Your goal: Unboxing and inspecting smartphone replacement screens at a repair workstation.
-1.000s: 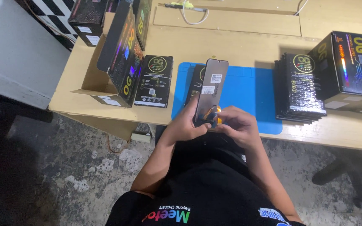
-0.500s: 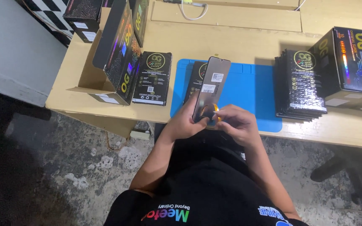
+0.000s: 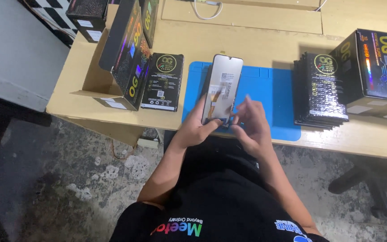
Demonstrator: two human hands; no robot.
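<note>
**Even overhead light, soft focus**

Bright, diffuse light falls on the wooden table (image 3: 265, 42) — boxes cast short soft shadows. The floor at lower left lies dim. The right hand (image 3: 252, 127) shows motion blur — straight edges bow slightly toward the frame's borders.

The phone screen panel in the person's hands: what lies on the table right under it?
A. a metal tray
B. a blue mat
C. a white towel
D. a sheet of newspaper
B: the left hand holds the phone screen panel up over a blue mat on the wooden table, and the right hand works at its lower end.
</note>
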